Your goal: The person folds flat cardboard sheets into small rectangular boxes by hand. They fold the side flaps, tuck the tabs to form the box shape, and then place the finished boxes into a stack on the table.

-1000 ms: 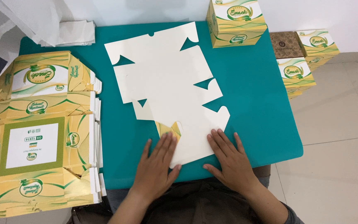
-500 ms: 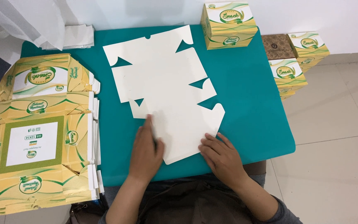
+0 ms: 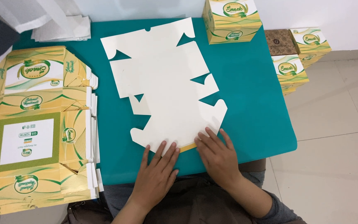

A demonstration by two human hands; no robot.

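A flat, unfolded cardboard box blank lies white side up on the teal table. Its near edge shows a thin yellow printed strip. My left hand lies flat with fingers spread at the near edge of the blank, fingertips on the card. My right hand presses palm down on the blank's near right corner. Neither hand grips anything.
A stack of flat yellow-and-green printed box blanks fills the left side. A folded yellow box stands at the table's far right. More folded boxes and a brown box sit on the floor to the right. White sheets lie far left.
The near flap that showed its yellow printed side has been pressed down flat. My left hand slid up over the blank, then back to its near edge; my right hand stayed at the near right corner.
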